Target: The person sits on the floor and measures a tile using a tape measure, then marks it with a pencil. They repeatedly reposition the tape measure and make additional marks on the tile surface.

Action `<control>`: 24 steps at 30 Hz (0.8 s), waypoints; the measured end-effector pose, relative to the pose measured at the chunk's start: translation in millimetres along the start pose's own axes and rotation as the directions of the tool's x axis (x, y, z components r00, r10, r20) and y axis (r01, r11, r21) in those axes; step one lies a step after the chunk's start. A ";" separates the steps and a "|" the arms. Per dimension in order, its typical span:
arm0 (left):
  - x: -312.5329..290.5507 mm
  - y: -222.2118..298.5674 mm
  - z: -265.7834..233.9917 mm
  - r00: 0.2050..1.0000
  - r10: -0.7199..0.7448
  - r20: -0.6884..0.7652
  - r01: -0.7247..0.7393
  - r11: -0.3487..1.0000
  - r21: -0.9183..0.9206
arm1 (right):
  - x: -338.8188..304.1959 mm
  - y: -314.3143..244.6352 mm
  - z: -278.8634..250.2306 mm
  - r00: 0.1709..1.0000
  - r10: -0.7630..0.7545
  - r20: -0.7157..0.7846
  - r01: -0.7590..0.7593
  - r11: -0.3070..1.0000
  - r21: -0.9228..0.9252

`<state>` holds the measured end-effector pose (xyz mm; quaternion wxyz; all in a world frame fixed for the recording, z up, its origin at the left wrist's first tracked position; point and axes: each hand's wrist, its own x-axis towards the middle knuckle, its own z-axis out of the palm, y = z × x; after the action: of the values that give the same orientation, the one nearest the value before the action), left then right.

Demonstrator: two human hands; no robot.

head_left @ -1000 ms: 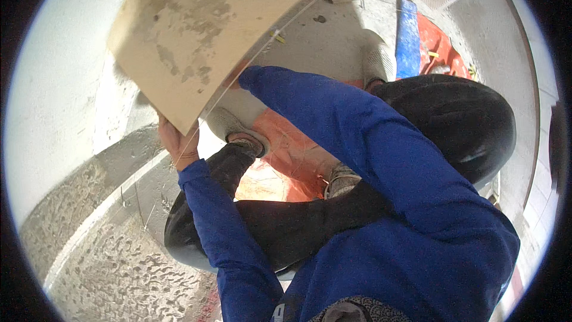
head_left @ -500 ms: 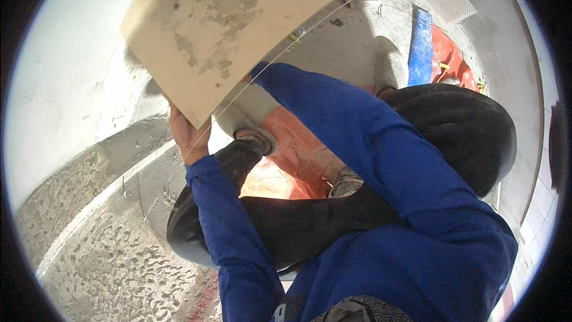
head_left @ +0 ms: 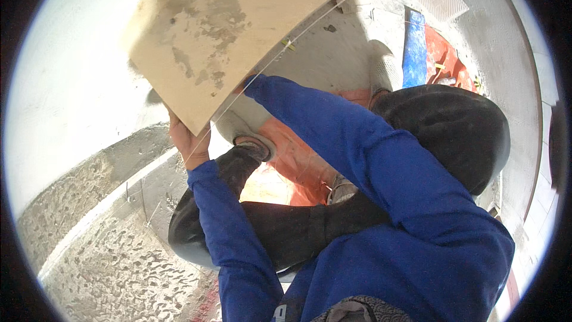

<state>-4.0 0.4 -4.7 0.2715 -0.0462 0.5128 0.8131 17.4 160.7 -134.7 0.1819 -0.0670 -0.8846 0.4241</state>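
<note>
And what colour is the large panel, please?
The panel is beige with grey patches, best in the head view.

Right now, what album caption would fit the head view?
Left hand at the corner of a stained board, right hand mostly hidden, string along the edge.

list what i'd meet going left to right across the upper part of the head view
Flat, four-sided beige slab with grey smears → light grey mesh shoe on the right foot → flat blue strip → crumpled orange-red sheet.
</note>
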 end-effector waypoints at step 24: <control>5.4 -2.9 30.8 0.973 -0.130 0.191 0.177 0.950 -0.256 | -17.4 7.9 -34.4 0.996 -0.083 0.045 0.090 0.971 -0.222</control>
<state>-1.0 29.9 5.5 0.3684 -0.0528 0.3660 0.8530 46.3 186.0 -125.8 0.1760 -0.0410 -0.9318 0.3148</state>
